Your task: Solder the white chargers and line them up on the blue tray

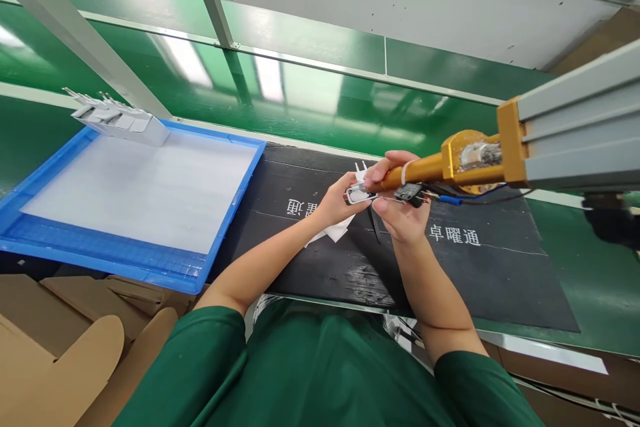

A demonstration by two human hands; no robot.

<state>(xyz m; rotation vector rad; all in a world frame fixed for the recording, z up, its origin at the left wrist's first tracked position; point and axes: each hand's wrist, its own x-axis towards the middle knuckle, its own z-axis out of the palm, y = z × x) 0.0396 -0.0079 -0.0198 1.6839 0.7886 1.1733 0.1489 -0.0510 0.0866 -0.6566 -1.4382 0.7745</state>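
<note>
My left hand pinches a small white plastic part and holds it up over the black mat. My right hand is wrapped round the tip of a golden tool that reaches in from the right, its end meeting the white part. A small black piece with wires sits between my right fingers. Under my hands lie more white parts and a thin dark tool.
A blue tray lined with a white sheet stands at the left, with a row of white parts at its far corner. Behind runs a green conveyor belt. A grey rail carries the golden tool. Cardboard lies at bottom left.
</note>
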